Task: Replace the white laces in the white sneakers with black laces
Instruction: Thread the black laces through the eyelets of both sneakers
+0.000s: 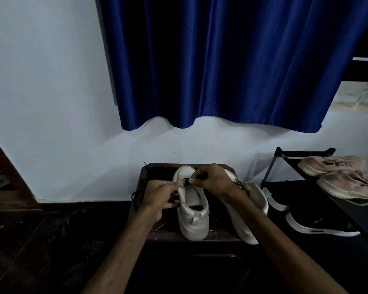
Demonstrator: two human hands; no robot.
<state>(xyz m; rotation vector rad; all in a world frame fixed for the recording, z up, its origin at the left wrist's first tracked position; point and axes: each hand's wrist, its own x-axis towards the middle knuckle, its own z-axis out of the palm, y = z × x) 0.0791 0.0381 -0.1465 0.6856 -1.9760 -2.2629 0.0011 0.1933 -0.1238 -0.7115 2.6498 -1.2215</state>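
Small dark worktop [170, 235] set against the far wall [51, 102], with left and near edges open to a dark floor too dim to read. Tighter on the right: a black shoe rack [285, 162] just beside the worktop. Overhead, a blue curtain [232, 60] hanging well above the hands. At far left, well apart, a brown wooden piece of furniture [4, 177]. On the worktop, two white sneakers, toes toward the wall and heels near. Left sneaker [192, 217] upright near the middle, its mouth dark inside, contents not discernible. Right sneaker [244, 221] just beside it, tilted outward to the right, heel at or just over the near edge, impossible to say which, with a pale lace [242, 185] lying across its top. Left hand [159, 195] curled around the left side of the left sneaker's upper, fingers up by the eyelets. Right hand [210, 177] over the toe end, fingertips pinching the black lace [186, 181] at the eyelets. More black cord [136, 195] loose along the worktop's left edge; one lace or two, impossible to tell. On the rack's top shelf, two pinkish sneakers [331, 164] side by side; lower down, two black shoes [319, 228] with white soles. Counted: two white sneakers, two pinkish, two black, two hands.
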